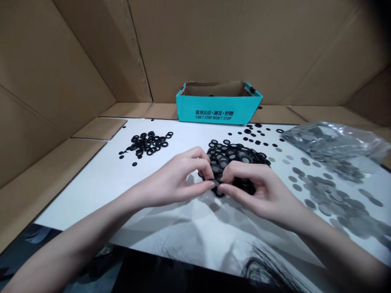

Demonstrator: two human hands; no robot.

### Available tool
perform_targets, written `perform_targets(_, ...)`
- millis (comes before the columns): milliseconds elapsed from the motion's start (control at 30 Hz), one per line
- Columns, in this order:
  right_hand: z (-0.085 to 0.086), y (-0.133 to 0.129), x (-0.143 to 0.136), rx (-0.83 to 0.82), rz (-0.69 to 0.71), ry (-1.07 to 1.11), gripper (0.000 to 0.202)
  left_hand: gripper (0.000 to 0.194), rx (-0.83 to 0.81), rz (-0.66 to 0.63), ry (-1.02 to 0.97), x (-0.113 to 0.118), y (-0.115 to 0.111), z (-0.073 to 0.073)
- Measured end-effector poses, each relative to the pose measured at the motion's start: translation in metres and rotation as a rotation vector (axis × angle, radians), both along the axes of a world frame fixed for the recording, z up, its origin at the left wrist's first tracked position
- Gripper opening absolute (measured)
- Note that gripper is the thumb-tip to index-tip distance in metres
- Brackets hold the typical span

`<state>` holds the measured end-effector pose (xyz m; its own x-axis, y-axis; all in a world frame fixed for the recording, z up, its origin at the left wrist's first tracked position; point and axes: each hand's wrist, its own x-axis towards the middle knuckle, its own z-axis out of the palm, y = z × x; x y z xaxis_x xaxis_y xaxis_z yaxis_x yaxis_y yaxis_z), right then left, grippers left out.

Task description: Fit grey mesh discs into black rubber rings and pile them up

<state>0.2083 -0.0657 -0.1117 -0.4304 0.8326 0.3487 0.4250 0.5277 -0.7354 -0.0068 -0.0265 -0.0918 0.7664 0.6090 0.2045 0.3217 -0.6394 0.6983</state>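
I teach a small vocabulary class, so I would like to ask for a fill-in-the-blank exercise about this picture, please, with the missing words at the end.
1. The English slogan on the open turquoise box ends with the word "____".
2. The left hand and the right hand pinch a small black-rimmed disc with their ____.
3. Loose grey discs lie spread on the white table toward the person's ____ side.

Missing words: 1. STOP; 2. fingers; 3. right.

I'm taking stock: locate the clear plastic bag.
In the head view, the clear plastic bag lies at the right, beyond the loose grey discs.
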Motion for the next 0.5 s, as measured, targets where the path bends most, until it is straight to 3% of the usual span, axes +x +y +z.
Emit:
perform_targets(100,0.0000,0.0001,-0.0009,0.090,-0.029,-0.010,0.020,0.010,0.040,-0.027,0.058,0.0018,-0.0027,0.0021)
perform_targets(300,-0.0005,0.0025,0.0024,0.245,-0.036,-0.138,0.011,0.008,-0.035,-0.011,0.049,0.0049,-0.0046,-0.0009)
perform_targets(500,-0.0001,0.0039,0.0039,0.266,-0.009,-0.190,0.015,0.006,-0.071,0.086,-0.067,0.0085,-0.0056,-0.0008)
